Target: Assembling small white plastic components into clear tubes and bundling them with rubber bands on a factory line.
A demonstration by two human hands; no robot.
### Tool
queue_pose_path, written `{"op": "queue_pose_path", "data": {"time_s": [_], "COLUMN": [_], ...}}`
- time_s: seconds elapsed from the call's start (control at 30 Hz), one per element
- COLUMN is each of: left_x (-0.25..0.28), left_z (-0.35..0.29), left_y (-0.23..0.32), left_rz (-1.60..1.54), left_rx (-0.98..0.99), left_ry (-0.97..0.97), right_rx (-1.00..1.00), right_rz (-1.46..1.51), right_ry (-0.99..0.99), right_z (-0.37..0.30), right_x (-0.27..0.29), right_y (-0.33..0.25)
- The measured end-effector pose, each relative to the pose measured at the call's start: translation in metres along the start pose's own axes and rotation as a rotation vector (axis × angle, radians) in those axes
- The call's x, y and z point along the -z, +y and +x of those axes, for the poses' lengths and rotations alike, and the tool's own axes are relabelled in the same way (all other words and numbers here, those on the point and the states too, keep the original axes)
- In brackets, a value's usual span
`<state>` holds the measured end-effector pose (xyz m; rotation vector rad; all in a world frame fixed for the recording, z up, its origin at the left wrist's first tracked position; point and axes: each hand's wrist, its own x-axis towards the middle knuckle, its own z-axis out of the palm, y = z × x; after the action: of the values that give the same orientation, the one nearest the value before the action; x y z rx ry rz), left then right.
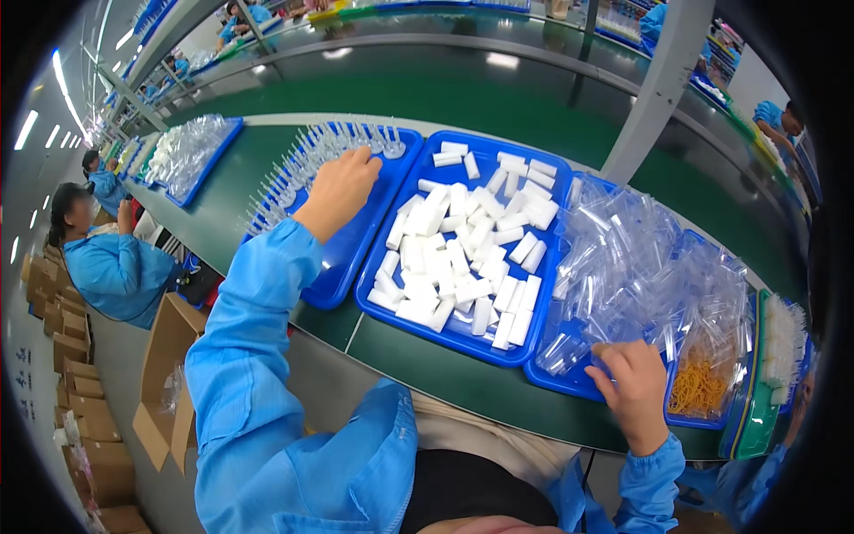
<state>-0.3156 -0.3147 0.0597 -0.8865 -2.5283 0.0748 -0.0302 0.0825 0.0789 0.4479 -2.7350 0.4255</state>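
Note:
My left hand (339, 194) reaches over a blue tray (331, 283) at the left. Its fingers are bent closed at the edge of several clear plastic pieces with thin upright stems (307, 160). What they hold, if anything, is hidden. Lower right, my right hand (633, 389) is over the near edge of another blue tray (569, 378), thumb and forefinger apart with nothing visible between them. Just beyond it lie clear plastic tubes or sleeves (614, 258), heaped high. Between my hands, a third blue tray (507, 354) carries many loose white cylinders (454, 240).
Yellow-orange rubber bands (698, 387) lie in a tray at the right, beside a green tray (756, 400). A grey metal post (663, 89) rises behind the trays. An open cardboard box (165, 383) stands at the left. A co-worker in blue (116, 267) sits farther left.

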Motion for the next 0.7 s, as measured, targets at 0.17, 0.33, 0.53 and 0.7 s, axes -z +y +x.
{"op": "queue_pose_path", "data": {"time_s": [0.17, 0.33, 0.53, 0.7], "left_x": [-0.025, -0.017, 0.01, 0.004], "left_z": [0.005, -0.002, -0.021, -0.049], "left_y": [-0.02, -0.011, 0.016, 0.0], "left_rz": [0.261, 0.236, -0.236, -0.505], "left_rx": [0.046, 0.065, 0.252, 0.308], "left_ry": [-0.129, -0.093, -0.025, 0.078], "right_rx": [0.048, 0.021, -0.012, 0.139], "right_rz": [-0.022, -0.009, 0.06, 0.094], "right_ry": [-0.002, -0.021, -0.01, -0.026], "right_z": [-0.007, -0.013, -0.015, 0.032], "right_x": [0.003, 0.001, 0.003, 0.029], "right_y": [0.001, 0.001, 0.002, -0.001]}}
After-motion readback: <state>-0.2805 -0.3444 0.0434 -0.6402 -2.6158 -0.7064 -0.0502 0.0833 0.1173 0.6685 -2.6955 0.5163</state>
